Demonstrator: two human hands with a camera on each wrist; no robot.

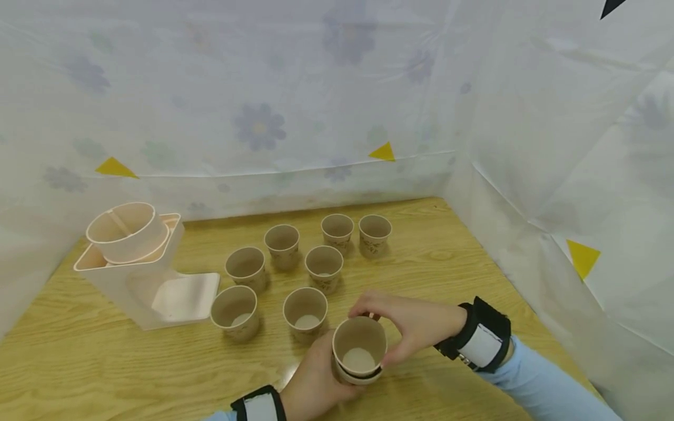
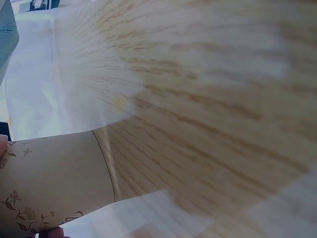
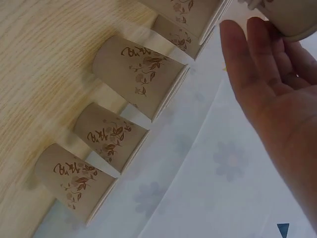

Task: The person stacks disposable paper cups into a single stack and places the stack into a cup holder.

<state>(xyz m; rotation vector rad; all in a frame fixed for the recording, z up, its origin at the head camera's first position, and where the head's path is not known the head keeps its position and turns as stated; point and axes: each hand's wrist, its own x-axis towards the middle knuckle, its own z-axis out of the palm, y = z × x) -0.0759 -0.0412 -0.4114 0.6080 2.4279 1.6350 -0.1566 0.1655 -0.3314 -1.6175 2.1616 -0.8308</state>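
Two beige paper cups are nested at the front of the table in the head view, the upper cup [image 1: 360, 339] slightly raised out of the lower cup [image 1: 354, 379]. My left hand [image 1: 316, 377] holds the nested pair from the left side. From the right, my right hand [image 1: 402, 324] grips the upper cup, fingers at its far rim and thumb at its near right side. In the left wrist view a flower-printed cup [image 2: 54, 183] lies across the lower left. The right wrist view has my right hand [image 3: 277, 89] against a cup [image 3: 294, 17].
Several upright paper cups stand beyond my hands, among them a near one [image 1: 305, 307] and a far right one [image 1: 375, 231]. A pale plastic stand [image 1: 126, 286] with a round holder [image 1: 129, 231] on top sits at the left. White flowered sheeting [image 1: 316, 88] encloses the table [image 1: 105, 374].
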